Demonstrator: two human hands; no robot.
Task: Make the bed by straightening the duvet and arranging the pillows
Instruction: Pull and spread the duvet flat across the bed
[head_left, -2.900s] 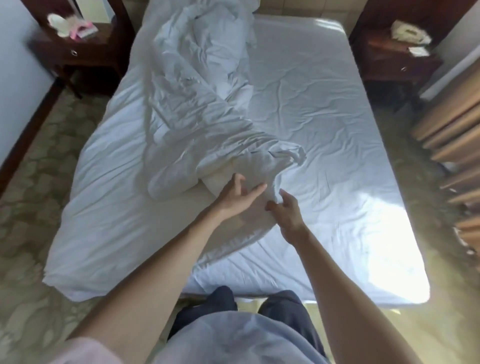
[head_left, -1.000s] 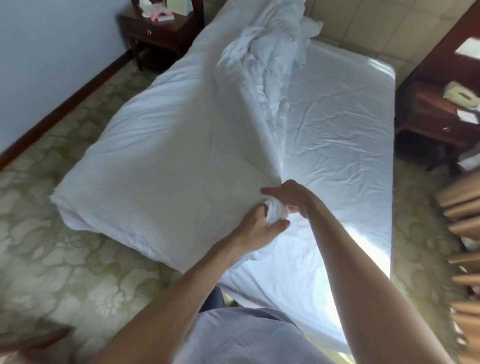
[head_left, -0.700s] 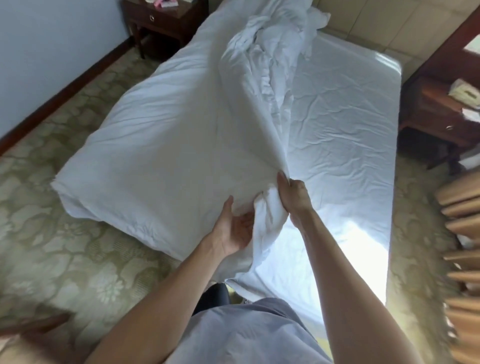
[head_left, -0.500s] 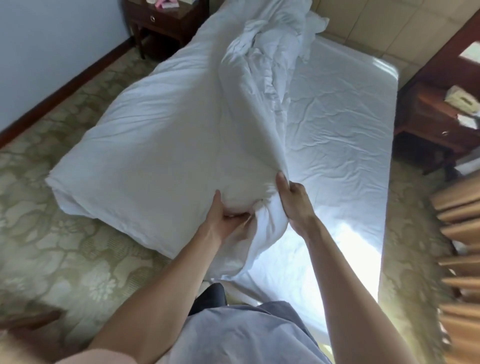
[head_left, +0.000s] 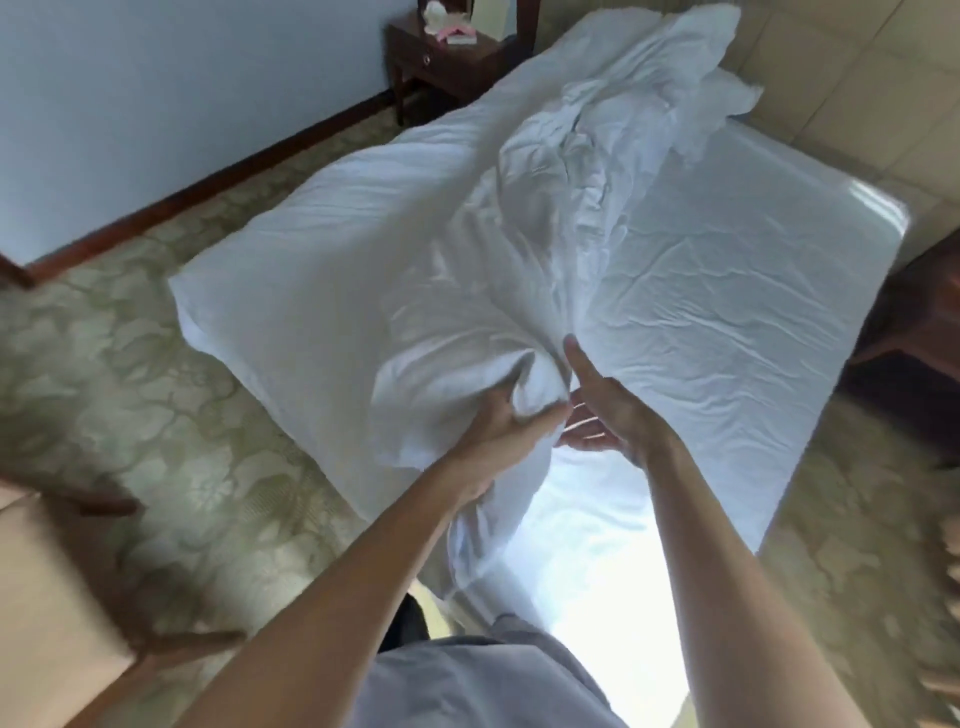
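While the rumpled white cotton duvet (head_left: 467, 249) lies bunched along the bed's left half, the left hand (head_left: 498, 421) grips its corner — right hand (head_left: 608, 410) spread, empty; spreading and pillows remain.

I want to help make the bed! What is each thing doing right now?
duvet: bunched along one side, not spread
mattress sheet: bare, wrinkled
left hand: gripping the duvet's corner
right hand: open beside the corner
nightstand: drawer closed
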